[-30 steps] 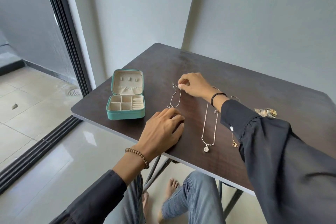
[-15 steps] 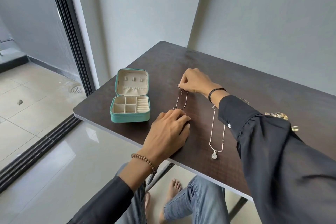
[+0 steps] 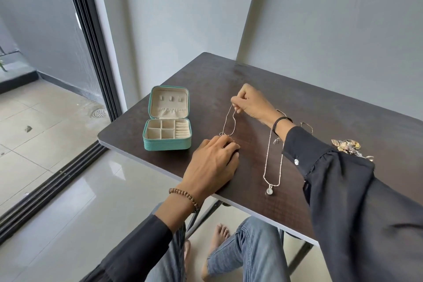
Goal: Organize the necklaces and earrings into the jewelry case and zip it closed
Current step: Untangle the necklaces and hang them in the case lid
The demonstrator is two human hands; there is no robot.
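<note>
Across dark table (image 3: 320, 103), right hand (image 3: 251, 104) pinches chain (image 3: 226, 119); left hand (image 3: 212, 162) presses it.

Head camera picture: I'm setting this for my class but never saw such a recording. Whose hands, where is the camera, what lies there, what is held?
No machine: a person wears one camera on the head, looking down at their hands. The right hand pinches the top of a thin chain; the left hand rests its fingers on the chain's lower end on the table. Left of them stands an open teal jewelry case, compartments empty. Right of the chain lies a pendant necklace, and farther right a small jewelry heap.
</note>
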